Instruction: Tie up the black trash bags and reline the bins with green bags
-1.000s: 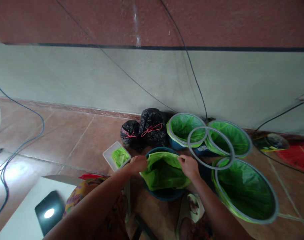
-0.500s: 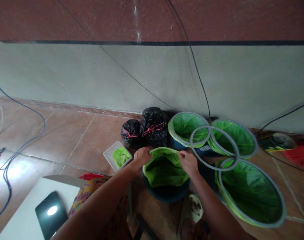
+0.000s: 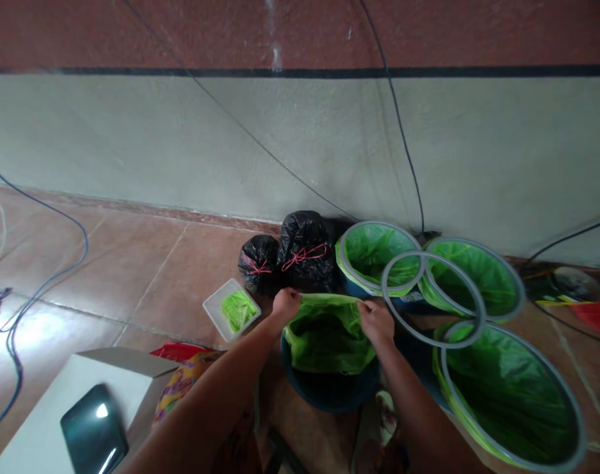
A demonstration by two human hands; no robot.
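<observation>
A green plastic bag hangs open inside a dark blue bin on the floor in front of me. My left hand pinches the bag's rim at its far left. My right hand grips the rim at the far right. Between them the bag's mouth is stretched over the bin's far edge.
Three bins lined in green stand at the right, with a loose grey ring lying across them. Two tied black bags sit by the wall. A clear tray of green bags lies left. Cables cross the floor.
Both hands have moved away from me with the bag's rim, carrying it toward the bin's far edge. The view has shifted slightly.
</observation>
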